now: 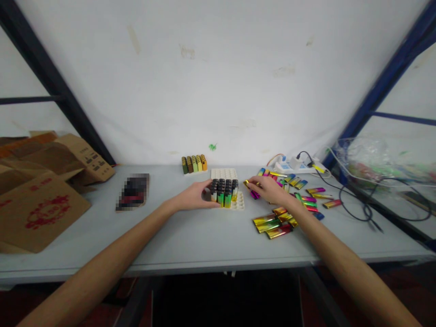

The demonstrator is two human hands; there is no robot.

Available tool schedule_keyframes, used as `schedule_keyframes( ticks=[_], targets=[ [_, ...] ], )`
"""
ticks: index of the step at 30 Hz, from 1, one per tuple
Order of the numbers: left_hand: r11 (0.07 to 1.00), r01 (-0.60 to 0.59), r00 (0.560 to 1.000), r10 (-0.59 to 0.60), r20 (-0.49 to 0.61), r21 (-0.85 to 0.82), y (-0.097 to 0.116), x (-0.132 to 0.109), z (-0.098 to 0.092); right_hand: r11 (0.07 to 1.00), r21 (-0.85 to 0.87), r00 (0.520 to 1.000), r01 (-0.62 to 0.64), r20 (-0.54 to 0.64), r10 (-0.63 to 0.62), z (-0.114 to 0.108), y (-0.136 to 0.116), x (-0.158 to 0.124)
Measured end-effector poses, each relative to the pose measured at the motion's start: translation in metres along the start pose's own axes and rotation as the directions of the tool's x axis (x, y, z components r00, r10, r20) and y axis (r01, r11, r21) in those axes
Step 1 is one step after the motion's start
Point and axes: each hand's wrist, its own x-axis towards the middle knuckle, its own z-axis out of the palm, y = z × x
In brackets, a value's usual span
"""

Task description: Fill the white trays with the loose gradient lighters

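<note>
At frame centre, the left hand [196, 196], spread wide, clasps upright lighters [225, 190] in a tray [240, 203], seemingly steadying them; centre-right, the right hand [268, 188] pinches a gold lighter [246, 182] beside loose lighters [267, 225], within easy reach on the worktop [190, 240].

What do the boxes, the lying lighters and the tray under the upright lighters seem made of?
Boxes: matte brown cardboard, most likely, going by the creased flaps and red print.
Lying lighters: glossy, with mirror-like highlights; metal or metallic-coated plastic, I can't tell which.
Tray: off-white, probably moulded plastic, judging by its regular round wells; finish unclear.
</note>
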Motion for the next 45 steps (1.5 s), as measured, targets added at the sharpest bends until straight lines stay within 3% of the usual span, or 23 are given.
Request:
schedule_keyframes(
  ticks=[3,7,13,17,22,25,29,32,35,41,45],
  targets=[
    [1.0,0.015,1.0,-0.015,0.01,0.003,-0.001,0.0,0.0,0.983,0.171,0.992,-0.06,-0.101,0.078,0.001,0.0,0.0],
    [1.0,0.02,1.0,-0.02,0.017,0.001,-0.002,0.0,0.0,0.879,0.462,0.989,-0.12,-0.018,0.145,0.0,-0.002,0.0],
    [1.0,0.015,1.0,-0.014,0.013,-0.015,-0.003,0.0,0.001,0.965,0.256,0.98,-0.06,-0.17,0.106,-0.003,-0.009,0.0],
    [0.999,0.009,1.0,-0.008,0.018,-0.031,-0.003,0.0,0.001,0.953,0.284,0.962,-0.106,-0.214,0.171,-0.002,-0.009,0.001],
    [1.0,0.012,1.0,-0.011,0.02,-0.008,-0.005,0.0,0.001,0.961,0.267,0.967,-0.066,-0.221,0.128,0.004,-0.003,0.004],
    [1.0,0.009,1.0,-0.009,0.018,-0.011,-0.006,0.001,0.002,0.926,0.375,0.978,-0.042,-0.176,0.115,0.007,-0.006,0.004],
    [1.0,0.004,1.0,-0.004,0.016,-0.005,-0.005,0.001,0.002,0.814,0.574,0.992,-0.089,-0.02,0.122,0.01,-0.013,0.002],
    [1.0,0.001,1.0,-0.001,0.016,-0.002,-0.004,0.0,0.002,0.809,0.575,0.986,-0.121,-0.022,0.163,0.013,-0.015,0.002],
    [1.0,-0.001,1.0,0.001,0.016,-0.008,-0.004,0.0,0.002,0.786,0.602,0.979,-0.141,-0.036,0.203,0.015,-0.017,0.003],
    [1.0,0.018,1.0,-0.018,0.016,-0.016,0.002,0.0,-0.001,0.569,0.783,0.949,-0.253,0.086,0.303,0.017,-0.021,0.006],
    [1.0,0.016,1.0,-0.016,0.011,-0.006,0.004,-0.001,-0.002,0.554,0.761,0.91,-0.339,0.115,0.399,0.019,-0.023,0.008]
  ],
)
